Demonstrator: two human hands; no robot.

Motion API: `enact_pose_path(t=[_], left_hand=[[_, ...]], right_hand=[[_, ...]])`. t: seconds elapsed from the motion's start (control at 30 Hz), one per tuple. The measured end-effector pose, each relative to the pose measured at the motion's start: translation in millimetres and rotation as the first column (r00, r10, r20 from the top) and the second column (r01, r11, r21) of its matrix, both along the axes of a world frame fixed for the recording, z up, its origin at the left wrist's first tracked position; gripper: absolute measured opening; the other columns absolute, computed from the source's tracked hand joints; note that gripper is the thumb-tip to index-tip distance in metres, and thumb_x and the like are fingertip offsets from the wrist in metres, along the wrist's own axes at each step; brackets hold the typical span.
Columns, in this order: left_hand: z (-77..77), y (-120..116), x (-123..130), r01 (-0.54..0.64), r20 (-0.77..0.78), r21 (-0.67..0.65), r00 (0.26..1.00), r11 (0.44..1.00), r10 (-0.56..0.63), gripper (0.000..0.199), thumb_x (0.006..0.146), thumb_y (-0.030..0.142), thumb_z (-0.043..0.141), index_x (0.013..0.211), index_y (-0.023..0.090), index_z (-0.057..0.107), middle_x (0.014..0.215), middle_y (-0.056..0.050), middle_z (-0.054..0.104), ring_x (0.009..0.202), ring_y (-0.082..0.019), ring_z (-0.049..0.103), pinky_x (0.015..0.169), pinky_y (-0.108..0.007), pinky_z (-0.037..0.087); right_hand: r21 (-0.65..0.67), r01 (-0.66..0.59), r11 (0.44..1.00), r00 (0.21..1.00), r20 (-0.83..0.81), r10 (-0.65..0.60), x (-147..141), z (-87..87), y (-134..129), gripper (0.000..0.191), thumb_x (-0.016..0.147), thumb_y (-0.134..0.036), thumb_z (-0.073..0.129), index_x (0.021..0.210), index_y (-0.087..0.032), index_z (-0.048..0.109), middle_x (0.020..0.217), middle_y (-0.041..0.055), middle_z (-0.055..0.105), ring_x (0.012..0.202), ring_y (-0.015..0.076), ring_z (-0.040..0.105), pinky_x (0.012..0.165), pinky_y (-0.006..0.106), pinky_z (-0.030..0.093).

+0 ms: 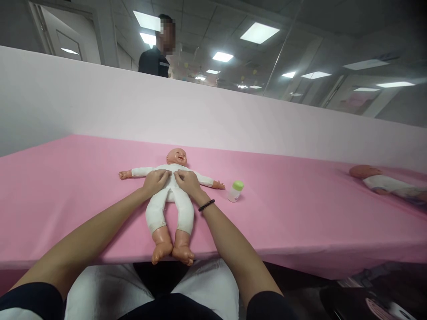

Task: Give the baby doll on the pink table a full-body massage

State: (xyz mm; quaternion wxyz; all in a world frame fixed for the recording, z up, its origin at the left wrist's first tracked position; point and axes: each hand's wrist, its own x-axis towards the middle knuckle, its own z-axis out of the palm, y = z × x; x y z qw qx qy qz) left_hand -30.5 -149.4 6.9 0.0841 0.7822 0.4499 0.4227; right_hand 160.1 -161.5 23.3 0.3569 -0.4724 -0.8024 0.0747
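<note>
A baby doll [179, 195] lies face up on the pink-covered table, with a white cloth body, its arms spread and its bare feet at the near edge. My left hand [156, 181] rests on one side of its chest, fingers curled in against the cloth. On the other side, my right hand [187, 182] is curled the same way, with a dark coiled band [207, 205] on that wrist. The fingertips of both hands come close together at the middle of the chest. Just past the doll's right-hand arm stands a small bottle [235, 192] with a green cap.
A second doll [387, 181] lies at the far right of the pink cover [293, 209]. Behind the table rises a white partition [207, 115] topped with glass. A person [155, 60] in dark clothing is seen beyond it.
</note>
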Motion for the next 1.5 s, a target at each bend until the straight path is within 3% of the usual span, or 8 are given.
enact_pose_path(t=[0.17, 0.47, 0.67, 0.77, 0.93, 1.07, 1.3, 1.5], left_hand=[[-4.7, 7, -3, 0.144, -0.051, -0.018, 0.988, 0.989, -0.145, 0.051, 0.099, 0.042, 0.037, 0.123, 0.017, 0.074, 0.129, -0.010, 0.072, 0.123, -0.027, 0.067, 0.110, -0.041, 0.048], [-25.7, 33, -5, 0.165, -0.158, -0.138, 0.970, 0.977, -0.186, 0.067, 0.101, 0.047, 0.028, 0.155, 0.012, 0.046, 0.164, -0.009, 0.038, 0.155, -0.023, 0.029, 0.129, -0.043, 0.018], [-25.2, 34, -2, 0.064, -0.177, -0.213, 0.979, 0.975, -0.104, 0.066, 0.100, 0.048, 0.031, 0.156, 0.016, 0.045, 0.167, -0.008, 0.030, 0.158, -0.027, 0.018, 0.129, -0.048, 0.014], [-17.6, 26, 0, -0.017, -0.162, -0.202, 0.987, 0.979, -0.016, 0.064, 0.099, 0.043, 0.033, 0.152, 0.011, 0.049, 0.164, -0.012, 0.036, 0.156, -0.027, 0.026, 0.127, -0.044, 0.021], [-1.7, 8, -2, -0.190, -0.152, -0.089, 0.973, 0.978, 0.175, 0.047, 0.096, 0.037, 0.038, 0.114, 0.016, 0.075, 0.126, -0.013, 0.073, 0.120, -0.032, 0.066, 0.105, -0.045, 0.048], [1.9, 1, -4, -0.223, -0.088, -0.004, 0.971, 0.975, 0.222, 0.042, 0.094, 0.040, 0.041, 0.095, 0.020, 0.078, 0.106, -0.011, 0.079, 0.104, -0.029, 0.072, 0.097, -0.041, 0.052], [-3.6, 2, -5, 0.136, -0.081, 0.076, 0.988, 0.988, -0.130, 0.045, 0.095, 0.038, 0.041, 0.112, 0.020, 0.078, 0.115, -0.008, 0.078, 0.108, -0.025, 0.072, 0.102, -0.039, 0.053], [-6.4, 14, -8, 0.264, -0.145, -0.052, 0.952, 0.963, -0.269, 0.056, 0.098, 0.041, 0.037, 0.142, 0.018, 0.062, 0.150, -0.007, 0.057, 0.143, -0.026, 0.049, 0.124, -0.045, 0.033]], right_hand=[[-0.101, -0.228, 0.968, 0.974, -0.045, 0.224, 2, -9.6, 11, 0.043, 0.100, -0.027, 0.046, 0.135, -0.016, 0.068, 0.147, 0.0100, 0.059, 0.147, 0.0219, 0.045, 0.123, 0.037, 0.032], [-0.368, -0.056, 0.928, 0.988, 0.116, 0.106, 1, -8.9, 17, 0.065, 0.107, -0.048, 0.032, 0.164, -0.020, 0.023, 0.173, 0.0053, 0.006, 0.161, 0.0232, -0.002, 0.129, 0.046, 0.000], [-0.434, 0.059, 0.899, 0.997, 0.071, -0.030, -2, -7.3, 15, 0.073, 0.105, -0.056, 0.031, 0.166, -0.019, 0.013, 0.173, 0.0072, 0.000, 0.161, 0.0251, -0.004, 0.128, 0.054, 0.000], [-0.438, 0.120, 0.891, 0.993, 0.040, -0.113, -3, -7.6, 14, 0.073, 0.106, -0.049, 0.028, 0.165, -0.009, 0.013, 0.172, 0.0125, 0.003, 0.161, 0.0247, 0.001, 0.129, 0.046, 0.006], [-0.245, 0.253, 0.936, 0.967, 0.036, -0.252, -3, -1.9, 3, 0.056, 0.107, -0.038, 0.027, 0.140, -0.003, 0.057, 0.146, 0.0230, 0.057, 0.141, 0.0300, 0.050, 0.118, 0.039, 0.034], [-0.152, 0.247, 0.957, 0.961, -0.087, -0.262, 0, 3.4, -2, 0.062, 0.109, -0.040, 0.019, 0.108, -0.014, 0.075, 0.110, 0.0157, 0.076, 0.107, 0.0257, 0.070, 0.099, 0.034, 0.047], [-0.166, -0.149, 0.975, 0.989, -0.049, 0.143, 0, 0.8, 1, 0.051, 0.107, -0.041, 0.030, 0.128, -0.018, 0.071, 0.137, 0.0082, 0.068, 0.130, 0.0210, 0.059, 0.113, 0.032, 0.040], [-0.345, -0.116, 0.931, 0.985, 0.083, 0.154, 1, -4.7, 10, 0.065, 0.107, -0.044, 0.029, 0.163, -0.011, 0.027, 0.171, 0.0085, 0.019, 0.160, 0.0199, 0.009, 0.130, 0.040, 0.006]])
